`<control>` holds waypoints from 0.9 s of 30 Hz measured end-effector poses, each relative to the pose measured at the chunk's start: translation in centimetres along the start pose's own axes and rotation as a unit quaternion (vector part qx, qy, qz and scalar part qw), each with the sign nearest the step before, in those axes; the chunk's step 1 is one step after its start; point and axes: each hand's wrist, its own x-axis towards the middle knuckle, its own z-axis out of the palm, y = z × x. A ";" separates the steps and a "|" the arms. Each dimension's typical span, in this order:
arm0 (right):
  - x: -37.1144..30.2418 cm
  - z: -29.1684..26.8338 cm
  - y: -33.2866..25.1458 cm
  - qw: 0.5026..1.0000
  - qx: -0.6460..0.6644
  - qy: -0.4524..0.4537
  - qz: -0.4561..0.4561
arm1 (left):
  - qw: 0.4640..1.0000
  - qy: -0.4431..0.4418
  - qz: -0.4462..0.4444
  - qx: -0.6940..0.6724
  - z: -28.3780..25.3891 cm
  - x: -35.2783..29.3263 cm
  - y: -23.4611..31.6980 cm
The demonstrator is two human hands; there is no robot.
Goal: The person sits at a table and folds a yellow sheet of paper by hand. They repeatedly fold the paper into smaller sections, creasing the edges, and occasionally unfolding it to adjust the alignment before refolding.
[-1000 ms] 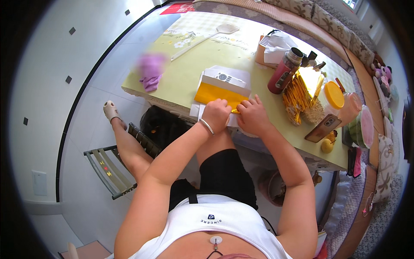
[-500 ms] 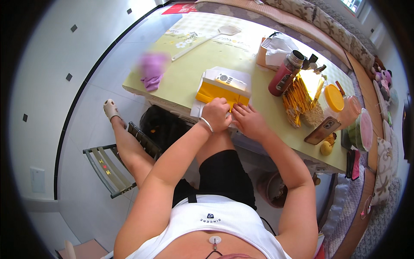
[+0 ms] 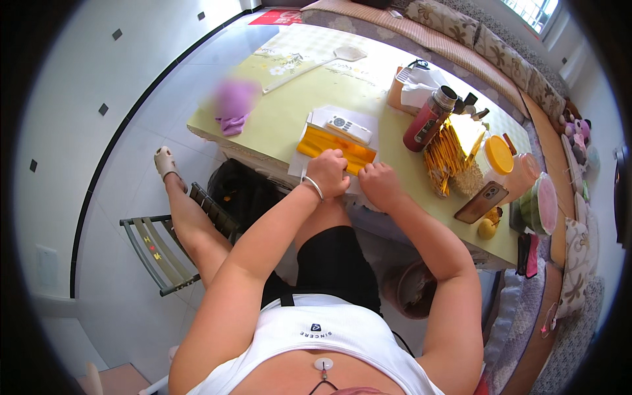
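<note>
A shiny golden-yellow sheet of paper (image 3: pixel 332 149) lies at the near edge of the table, on top of white paper (image 3: pixel 370 123). My left hand (image 3: pixel 328 172) is closed at the sheet's near edge, its fingers curled. My right hand (image 3: pixel 382 186) is curled at the near right corner, the fingertips bunched together on the sheet. Just beyond the yellow part, a white remote control (image 3: pixel 349 129) rests on the papers. What is under my fingers is hidden.
To the right stand a bundle of folded golden papers (image 3: pixel 442 157), a red thermos (image 3: pixel 429 120), a tissue box (image 3: pixel 400 92), a yellow-lidded jar (image 3: pixel 495 158) and a leaning phone (image 3: pixel 482 201). A white fly swatter (image 3: pixel 316 69) lies farther back; purple cloth (image 3: pixel 234 108) sits at left.
My right hand has gone from fingers stretched flat on the yellow sheet to fingers curled at its corner. My left hand stays closed in nearly the same place. The view has shifted slightly.
</note>
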 end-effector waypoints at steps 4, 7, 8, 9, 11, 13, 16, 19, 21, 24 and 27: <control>0.6 0.2 0.8 0.981 0.142 0.042 0.127 | 0.999 0.026 0.017 0.015 0.2 0.2 0.7; 1.3 -1.5 1.1 0.956 0.248 0.083 0.132 | 0.996 0.076 0.031 0.034 1.4 0.0 -0.5; 1.2 -1.6 1.4 0.952 0.269 0.099 0.103 | 0.995 0.090 0.031 -0.001 1.5 -0.1 -0.9; 1.1 -1.6 1.7 0.947 0.290 0.115 0.074 | 0.993 0.105 0.031 -0.036 1.6 -0.3 -1.3; 0.1 0.3 2.3 0.930 0.323 0.139 0.111 | 0.988 0.112 0.011 -0.105 1.7 -0.4 -1.4; -0.2 2.0 2.7 0.896 0.388 0.138 0.167 | 0.984 0.118 -0.035 -0.126 2.1 -0.3 -1.6; 0.4 3.4 3.2 0.839 0.465 0.113 0.259 | 0.985 0.114 -0.080 -0.107 2.4 0.0 -1.5; 1.3 3.9 2.8 0.850 0.415 0.112 0.306 | 0.986 0.108 -0.100 -0.076 2.4 0.2 -1.5; 1.9 3.6 2.2 0.858 0.373 0.106 0.336 | 0.986 0.099 -0.117 -0.069 2.3 0.4 -1.4; 2.4 3.2 1.8 0.865 0.333 0.097 0.362 | 0.985 0.094 -0.137 -0.052 2.8 0.7 -1.5; 2.6 2.7 1.4 0.878 0.303 0.060 0.367 | 0.983 0.095 -0.152 -0.031 3.1 1.0 -1.5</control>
